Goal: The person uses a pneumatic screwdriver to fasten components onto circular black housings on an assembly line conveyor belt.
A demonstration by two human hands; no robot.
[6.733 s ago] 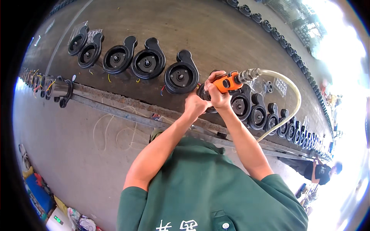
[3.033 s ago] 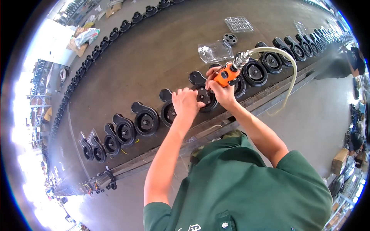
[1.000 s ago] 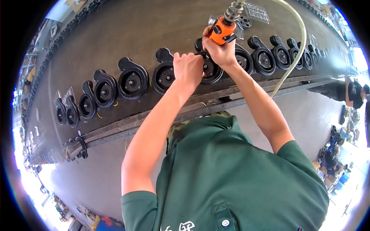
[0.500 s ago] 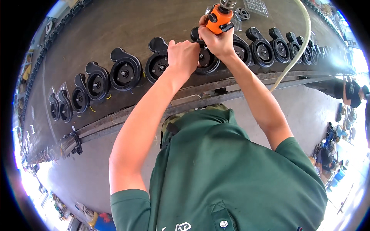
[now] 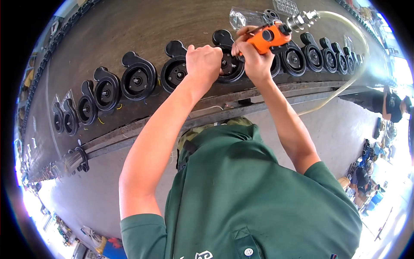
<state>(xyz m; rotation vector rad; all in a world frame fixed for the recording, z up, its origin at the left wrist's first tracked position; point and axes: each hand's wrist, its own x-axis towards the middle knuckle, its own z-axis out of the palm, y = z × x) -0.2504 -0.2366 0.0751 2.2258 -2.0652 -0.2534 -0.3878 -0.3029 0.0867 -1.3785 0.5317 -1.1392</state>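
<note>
My right hand is wrapped round an orange air tool. Its metal hose fitting points to the upper right, and its working end is hidden by my fingers beside a black round housing. My closed left hand grips the left rim of this same housing; part of its fingers is hidden behind the fist. The housing lies face up, with a small shaft in its middle and a rounded lobe on its far side. Just left of my left hand lies a similar black housing.
More black housings form a curved row along the near edge of the dark table. A pale hose loops down on the right. Clear plastic packaging and a small black wheel lie beyond. Another person is at far right.
The air tool has swung from pointing away to leaning right, and my right hand has moved slightly right and nearer with it. The hose has shifted right. My left hand stays at the housing.
</note>
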